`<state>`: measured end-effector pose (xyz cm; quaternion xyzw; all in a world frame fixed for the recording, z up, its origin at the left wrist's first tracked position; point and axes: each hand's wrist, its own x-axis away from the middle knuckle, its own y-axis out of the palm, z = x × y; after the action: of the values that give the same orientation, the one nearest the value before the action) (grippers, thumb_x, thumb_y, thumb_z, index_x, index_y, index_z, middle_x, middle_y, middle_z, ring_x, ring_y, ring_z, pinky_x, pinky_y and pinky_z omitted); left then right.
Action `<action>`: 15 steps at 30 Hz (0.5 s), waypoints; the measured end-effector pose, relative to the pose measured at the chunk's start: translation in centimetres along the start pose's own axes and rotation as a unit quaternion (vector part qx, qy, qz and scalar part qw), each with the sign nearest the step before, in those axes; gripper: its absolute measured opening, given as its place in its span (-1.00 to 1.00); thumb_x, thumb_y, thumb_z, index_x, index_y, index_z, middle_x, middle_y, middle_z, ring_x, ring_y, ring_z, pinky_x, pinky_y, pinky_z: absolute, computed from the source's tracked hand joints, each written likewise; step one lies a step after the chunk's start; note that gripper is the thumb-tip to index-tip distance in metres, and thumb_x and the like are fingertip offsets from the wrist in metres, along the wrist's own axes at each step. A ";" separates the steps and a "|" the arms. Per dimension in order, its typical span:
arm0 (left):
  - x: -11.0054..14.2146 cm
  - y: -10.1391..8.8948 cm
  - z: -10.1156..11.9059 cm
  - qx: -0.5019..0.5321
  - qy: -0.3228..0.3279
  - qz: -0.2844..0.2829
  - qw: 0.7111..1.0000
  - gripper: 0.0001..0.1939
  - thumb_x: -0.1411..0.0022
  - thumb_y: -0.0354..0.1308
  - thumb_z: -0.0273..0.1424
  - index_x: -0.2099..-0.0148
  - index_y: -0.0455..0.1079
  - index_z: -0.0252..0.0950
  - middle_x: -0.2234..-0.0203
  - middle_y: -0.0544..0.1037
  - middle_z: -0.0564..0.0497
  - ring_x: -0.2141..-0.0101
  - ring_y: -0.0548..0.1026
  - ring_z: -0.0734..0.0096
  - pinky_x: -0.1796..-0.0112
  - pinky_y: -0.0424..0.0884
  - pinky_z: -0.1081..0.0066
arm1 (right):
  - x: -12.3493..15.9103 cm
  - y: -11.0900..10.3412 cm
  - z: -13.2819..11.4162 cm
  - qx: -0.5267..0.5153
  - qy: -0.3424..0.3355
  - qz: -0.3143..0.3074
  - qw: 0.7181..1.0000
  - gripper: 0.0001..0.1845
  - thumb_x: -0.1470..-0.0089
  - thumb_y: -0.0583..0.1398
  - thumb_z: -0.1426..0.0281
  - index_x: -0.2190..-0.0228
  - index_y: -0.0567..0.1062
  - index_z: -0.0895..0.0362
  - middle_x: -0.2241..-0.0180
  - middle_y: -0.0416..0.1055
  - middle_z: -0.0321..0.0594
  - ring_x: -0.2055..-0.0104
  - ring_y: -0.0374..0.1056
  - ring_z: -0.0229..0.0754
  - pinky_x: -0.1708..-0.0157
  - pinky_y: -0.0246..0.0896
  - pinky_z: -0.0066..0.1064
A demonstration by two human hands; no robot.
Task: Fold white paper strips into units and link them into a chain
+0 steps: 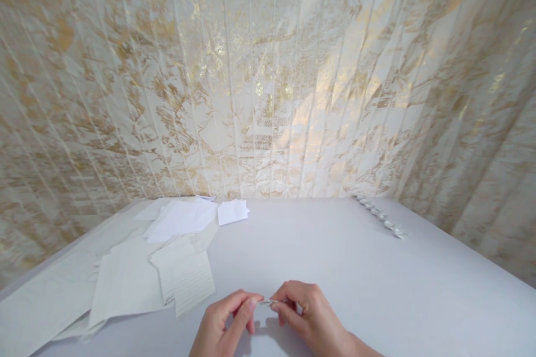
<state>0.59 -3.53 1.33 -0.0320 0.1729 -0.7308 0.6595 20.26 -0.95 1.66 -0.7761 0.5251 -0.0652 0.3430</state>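
Low in the head view, my left hand (228,321) and my right hand (304,312) meet just above a white table (335,268). Both pinch the ends of a small, thin, pale strip (267,302) held between thumbs and forefingers. The strip looks like tightly folded or rolled paper; its detail is too small to make out. A scatter of white paper sheets (167,268), some lined, lies to the left of my hands.
A chain of folded white paper pieces (381,217) lies at the back right of the table. Smaller paper squares (232,212) sit at the back left. A cream and gold patterned curtain (268,78) hangs behind and around the table.
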 end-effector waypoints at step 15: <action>0.1 0.9 -0.2 -0.044 -0.011 -0.010 0.999 -0.75 -0.18 0.01 -0.26 0.13 0.32 -0.24 0.59 0.23 0.22 0.53 0.29 0.40 0.40 0.20 0.46 | 0.1 0.4 -0.7 -0.031 0.026 -0.007 0.999 -0.67 -0.08 0.06 0.50 0.15 0.51 0.17 0.51 0.39 -0.35 0.51 0.25 -0.28 0.45 0.14 -0.51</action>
<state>1.38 -3.63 0.90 -0.0705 0.1975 -0.7289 0.6517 19.64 -1.43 1.89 -0.7880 0.5304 -0.0714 0.3044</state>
